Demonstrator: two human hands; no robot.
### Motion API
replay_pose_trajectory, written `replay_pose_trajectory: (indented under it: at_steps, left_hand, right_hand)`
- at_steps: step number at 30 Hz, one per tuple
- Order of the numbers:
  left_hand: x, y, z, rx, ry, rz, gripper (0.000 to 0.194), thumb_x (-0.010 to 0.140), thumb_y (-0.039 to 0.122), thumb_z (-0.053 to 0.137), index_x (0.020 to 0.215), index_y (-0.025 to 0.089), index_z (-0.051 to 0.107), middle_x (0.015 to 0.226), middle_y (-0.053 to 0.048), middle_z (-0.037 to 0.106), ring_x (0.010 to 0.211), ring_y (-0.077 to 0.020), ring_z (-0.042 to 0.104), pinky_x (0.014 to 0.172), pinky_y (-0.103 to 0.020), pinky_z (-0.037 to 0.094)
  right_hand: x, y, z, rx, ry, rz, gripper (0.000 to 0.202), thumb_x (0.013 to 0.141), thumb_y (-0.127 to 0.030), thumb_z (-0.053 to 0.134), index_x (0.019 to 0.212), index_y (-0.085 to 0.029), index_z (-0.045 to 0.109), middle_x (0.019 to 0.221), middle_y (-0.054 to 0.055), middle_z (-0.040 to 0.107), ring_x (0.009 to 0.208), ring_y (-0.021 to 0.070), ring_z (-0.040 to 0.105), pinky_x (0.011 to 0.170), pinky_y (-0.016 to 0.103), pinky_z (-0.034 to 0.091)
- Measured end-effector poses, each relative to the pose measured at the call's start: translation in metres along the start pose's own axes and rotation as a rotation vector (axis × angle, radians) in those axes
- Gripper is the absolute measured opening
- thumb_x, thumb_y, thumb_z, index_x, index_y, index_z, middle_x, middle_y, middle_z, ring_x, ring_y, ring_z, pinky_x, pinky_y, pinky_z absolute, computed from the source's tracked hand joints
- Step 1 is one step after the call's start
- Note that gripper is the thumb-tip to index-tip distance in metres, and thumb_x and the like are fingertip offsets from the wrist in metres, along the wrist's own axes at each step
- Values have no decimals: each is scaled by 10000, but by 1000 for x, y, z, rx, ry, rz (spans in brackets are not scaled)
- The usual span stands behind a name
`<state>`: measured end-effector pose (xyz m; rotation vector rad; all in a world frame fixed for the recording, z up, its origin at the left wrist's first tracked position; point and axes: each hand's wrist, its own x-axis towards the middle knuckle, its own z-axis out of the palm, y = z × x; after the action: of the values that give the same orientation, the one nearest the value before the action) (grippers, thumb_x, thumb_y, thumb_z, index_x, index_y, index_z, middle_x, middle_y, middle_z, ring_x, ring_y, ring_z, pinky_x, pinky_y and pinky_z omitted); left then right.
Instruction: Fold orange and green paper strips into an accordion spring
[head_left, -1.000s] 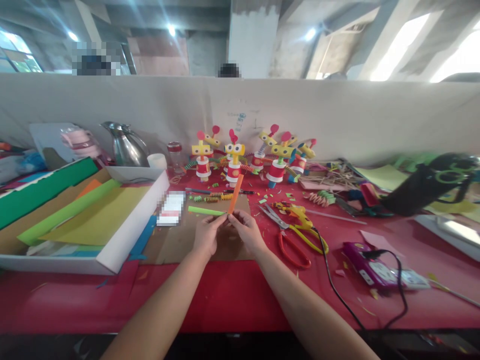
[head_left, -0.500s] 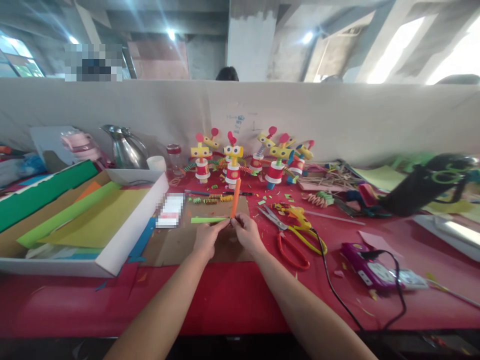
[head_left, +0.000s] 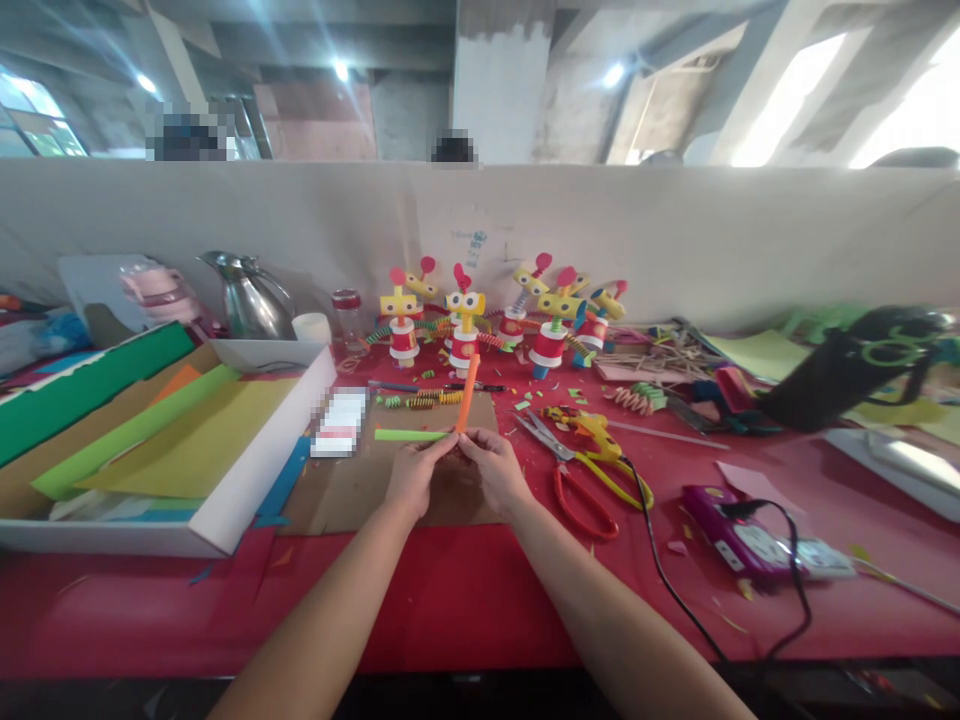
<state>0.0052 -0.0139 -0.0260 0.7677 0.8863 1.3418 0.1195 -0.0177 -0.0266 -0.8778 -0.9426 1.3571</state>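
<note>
Both hands meet over a brown cardboard sheet [head_left: 330, 500]. Between their fingertips, a green paper strip [head_left: 409, 435] and an orange paper strip [head_left: 469, 393] come together at one end. The green one points left and the orange one points up and away. My left hand [head_left: 412, 475] pinches the join from the left; my right hand [head_left: 491, 465] pinches it from the right. The fingers hide the join itself. Beyond the hands lie small folded paper springs [head_left: 435, 399] and a pen [head_left: 476, 387].
Several paper-cup robot figures [head_left: 465, 330] stand at the back. To the right lie scissors [head_left: 577, 470], a yellow glue gun [head_left: 600, 435] and a purple power strip [head_left: 739, 535]. At left are a white box [head_left: 262, 460] of coloured paper, a phone [head_left: 341, 420] and a steel jug [head_left: 251, 300].
The joined ends and the fingertips have shifted slightly left. The orange strip leans a bit more, and the green strip reaches a little farther left.
</note>
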Motion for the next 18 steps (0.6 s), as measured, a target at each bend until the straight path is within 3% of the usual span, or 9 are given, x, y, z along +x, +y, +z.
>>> replay_pose_trajectory:
  at_steps: [6,11,18]
  left_hand:
    - [-3,8,7,-108,67,7,313,508,232,858,792,141,762,789,-67,751,717,-164,664,754,-291,496]
    - [-1,4,6,-86,75,28,285,506,242,851,754,138,756,756,-66,745,694,-165,660,735,-298,501]
    - [2,-4,2,-29,128,113,338,579,302,819,877,157,754,791,-57,748,735,-167,672,798,-317,502]
  right_hand:
    - [0,-1,0,58,13,-67,363,639,-338,781,956,-230,643,689,-29,643,637,130,570,665,272,458]
    - [2,-3,0,68,36,-35,317,618,-335,802,870,-208,656,721,-10,659,652,126,579,661,265,458]
    - [1,-4,3,164,11,50,280,624,-321,803,839,-172,704,706,-3,642,626,96,545,597,213,424]
